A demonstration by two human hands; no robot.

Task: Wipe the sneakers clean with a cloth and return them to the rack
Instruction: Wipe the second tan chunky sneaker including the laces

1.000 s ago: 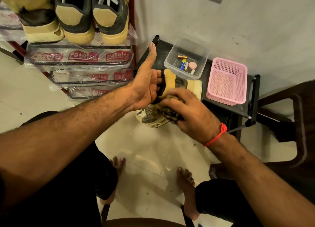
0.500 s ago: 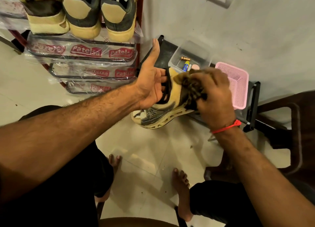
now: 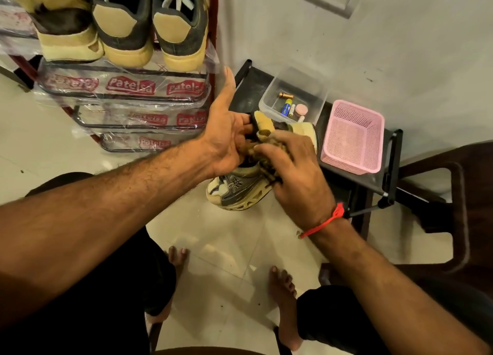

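We are holding the sneaker [image 3: 240, 192] in mid-air with our left hand [image 3: 226, 143], fingers tucked into its opening and curled on the collar, thumb sticking straight up and free. Gripping from inside seems chosen to leave the whole outer side bare for wiping and to let us turn the shoe at the wrist. Our right hand [image 3: 296, 176] is curling over the cloth [image 3: 264, 147], a crumpled brownish wad, and pressing it against the upper side of the sneaker; bunching it probably gives a firmer pad than a flat sheet would. The sneaker is hanging toe-down and tilted toward us, its sole turned to the right, above the floor [image 3: 226, 248] and just in front of the low black stand [image 3: 248, 93].

On that stand, a clear tub [image 3: 314, 85] of small items is sitting just beyond our hands, and a pink basket [image 3: 354, 138] is standing to its right. To the far left, the rack [image 3: 125, 98] is carrying three other shoes [image 3: 122, 23] heel-out on its top tier, with the lower tiers wrapped in printed plastic. It is staying within reach, which suits returning the sneaker once clean. We judge the wiping as under way, and the return not yet begun.
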